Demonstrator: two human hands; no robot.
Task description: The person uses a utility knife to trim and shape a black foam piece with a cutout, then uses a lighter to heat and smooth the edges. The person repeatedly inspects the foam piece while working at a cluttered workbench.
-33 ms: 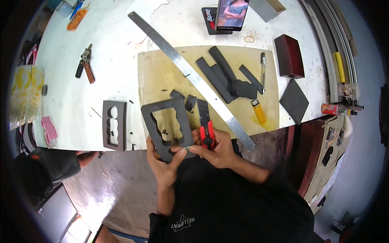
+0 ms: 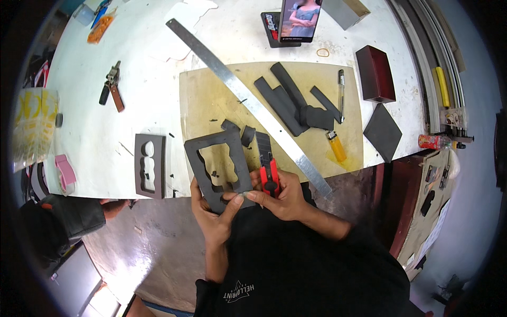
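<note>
Near the table's front edge I hold a black foam frame (image 2: 242,164) with a wavy-edged cutout. My left hand (image 2: 215,214) grips its lower left corner, thumb on the near edge. A red utility knife (image 2: 270,178) with its dark blade out is held in my right hand (image 2: 285,198), whose thumb and finger also pinch the frame's near edge. The two thumbs nearly meet there. Small black foam offcuts (image 2: 247,136) lie just beyond the frame on the yellowish cutting mat (image 2: 203,87). A long steel ruler (image 2: 248,100) slants across the mat, right of the blade.
More black foam pieces (image 2: 282,105), a pen (image 2: 341,98) and a yellow lighter (image 2: 337,146) lie right of the ruler. Another foam frame (image 2: 150,166) and locking pliers (image 2: 112,87) are at left. A dark red box (image 2: 375,74), a foam sheet (image 2: 383,132) and a propped phone (image 2: 301,21) stand or lie beyond.
Both hands keep the same grip on the foam frame and knife. Only a very slight shift of the view shows.
</note>
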